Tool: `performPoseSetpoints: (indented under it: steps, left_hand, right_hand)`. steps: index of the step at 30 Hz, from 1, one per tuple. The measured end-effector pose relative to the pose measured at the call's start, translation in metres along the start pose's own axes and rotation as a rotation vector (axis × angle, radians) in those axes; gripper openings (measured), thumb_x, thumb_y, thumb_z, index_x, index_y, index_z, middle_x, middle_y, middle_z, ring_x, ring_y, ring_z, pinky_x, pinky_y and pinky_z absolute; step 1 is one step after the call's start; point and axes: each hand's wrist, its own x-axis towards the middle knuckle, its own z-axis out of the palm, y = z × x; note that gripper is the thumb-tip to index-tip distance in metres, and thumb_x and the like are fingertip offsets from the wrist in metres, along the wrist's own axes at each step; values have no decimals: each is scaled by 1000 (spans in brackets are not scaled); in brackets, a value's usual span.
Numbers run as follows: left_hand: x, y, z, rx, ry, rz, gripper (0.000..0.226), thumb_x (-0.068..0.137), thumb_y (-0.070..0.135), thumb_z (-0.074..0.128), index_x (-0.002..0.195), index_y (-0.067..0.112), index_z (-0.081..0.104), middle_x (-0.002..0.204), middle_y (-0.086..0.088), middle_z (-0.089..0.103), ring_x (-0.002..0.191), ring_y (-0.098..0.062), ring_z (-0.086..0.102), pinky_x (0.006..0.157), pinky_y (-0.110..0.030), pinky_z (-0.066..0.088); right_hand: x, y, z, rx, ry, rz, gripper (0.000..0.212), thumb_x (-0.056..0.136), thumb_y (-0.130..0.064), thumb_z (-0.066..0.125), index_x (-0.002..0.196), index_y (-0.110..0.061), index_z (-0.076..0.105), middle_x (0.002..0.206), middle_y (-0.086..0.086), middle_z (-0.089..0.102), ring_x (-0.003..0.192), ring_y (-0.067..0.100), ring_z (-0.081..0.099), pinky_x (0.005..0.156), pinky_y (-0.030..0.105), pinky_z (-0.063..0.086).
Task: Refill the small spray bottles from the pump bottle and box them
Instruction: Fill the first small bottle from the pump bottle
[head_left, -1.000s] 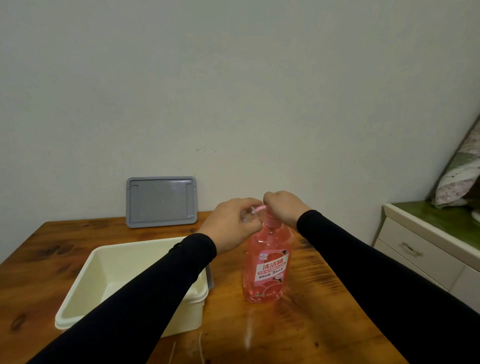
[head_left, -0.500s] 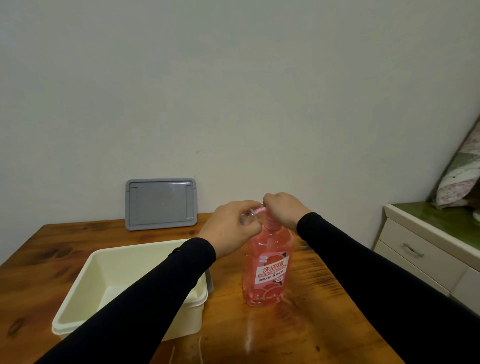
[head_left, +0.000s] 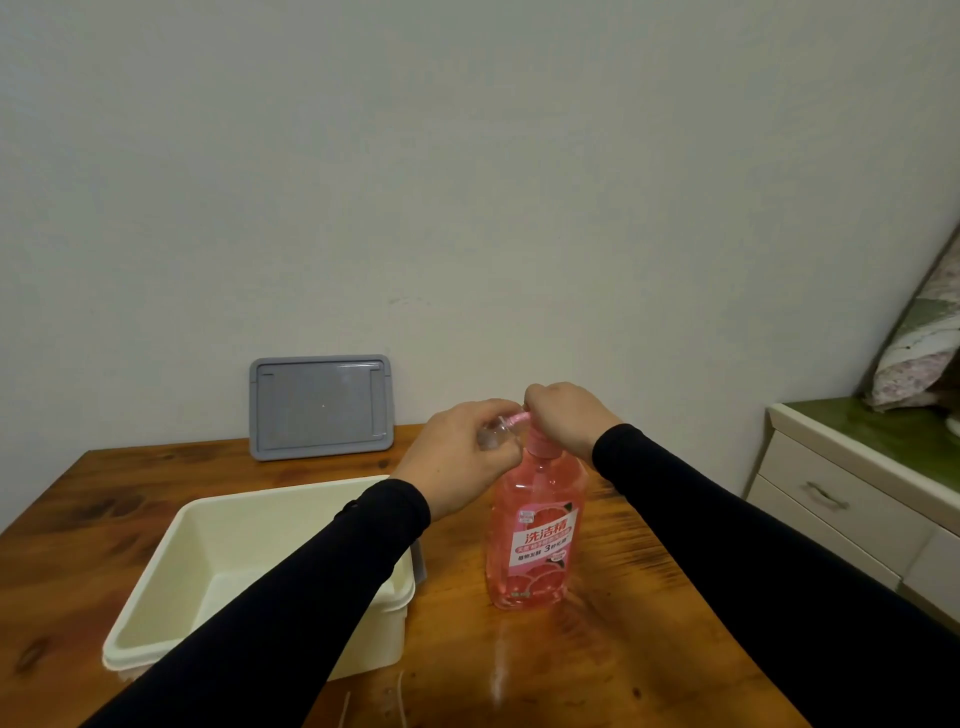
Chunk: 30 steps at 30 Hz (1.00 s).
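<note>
A pink pump bottle (head_left: 535, 540) with a red-and-white label stands upright on the wooden table (head_left: 597, 649). My right hand (head_left: 563, 418) is closed over its pump head. My left hand (head_left: 462, 457) holds a small clear spray bottle (head_left: 493, 434) tilted, its mouth against the pink nozzle. Left of the pump bottle sits a cream plastic box (head_left: 156, 587), open; my left sleeve hides part of its inside.
A grey lid (head_left: 319, 408) leans upright against the wall at the table's back edge. A white drawer cabinet (head_left: 831, 499) with a green top stands to the right, a patterned cushion (head_left: 924, 358) above it.
Both hands stay on the pump head and small bottle. The view has shifted slightly; the bottle and hands hold the same pose.
</note>
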Motion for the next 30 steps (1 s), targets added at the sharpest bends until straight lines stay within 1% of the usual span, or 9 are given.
performPoseSetpoints:
  steps: [3,8,12,14,16,18,21,25,30]
  left_hand:
    - [0,-1,1,0,-3,-8,42,88,33,58,129,30,56,115,9,62,98,-4,57,80,-17,44]
    - [3,7,-6,-19,0,17,39,88,32,60,127,31,57,107,14,60,91,1,56,72,-8,39]
    - [2,5,-5,-33,17,17,38,88,32,59,126,31,57,105,15,60,92,1,56,73,-8,40]
    - [1,2,-1,-25,17,11,39,89,31,59,127,30,57,104,17,57,92,0,55,73,-9,39]
    - [0,0,2,-18,14,1,39,89,30,59,128,30,57,105,16,57,94,-1,54,76,-12,40]
    - [-1,-1,3,-17,16,-5,39,89,32,59,128,30,56,110,12,60,96,-3,55,80,-16,42]
    - [0,0,1,-2,0,4,41,88,34,59,130,30,55,115,10,61,97,-3,56,79,-15,42]
    - [3,4,-5,-24,10,15,40,88,34,60,127,32,57,111,11,61,96,-3,57,80,-15,45]
    - [3,1,0,-22,15,8,41,88,32,59,128,30,56,115,11,62,98,-3,56,78,-11,41]
  right_hand:
    - [0,-1,0,-23,-22,11,20,89,2,42,103,6,56,79,9,53,77,23,52,56,26,32]
    - [-3,-7,-13,286,17,33,22,94,-16,37,78,-7,50,72,7,49,64,20,43,59,30,33]
    - [3,-5,-9,269,26,45,30,95,-17,36,67,-13,45,67,3,45,57,14,41,55,27,35]
    - [2,-2,-4,231,10,55,28,96,-14,37,69,-13,48,69,2,46,59,13,43,56,23,37]
    - [3,3,1,284,31,109,15,93,-4,41,90,-3,55,81,9,51,72,22,48,65,29,40]
    - [0,2,3,257,30,106,16,91,0,44,103,3,54,86,12,53,77,25,48,67,29,40]
    - [-2,-2,-4,235,9,35,21,95,-12,37,86,-2,53,69,4,50,62,16,44,55,27,34]
    - [-5,-10,-12,304,35,41,26,93,-17,37,71,-8,46,63,5,45,57,18,39,54,29,29]
    - [-3,-6,-7,197,7,18,23,94,-10,36,85,1,53,72,10,52,67,23,46,57,30,34]
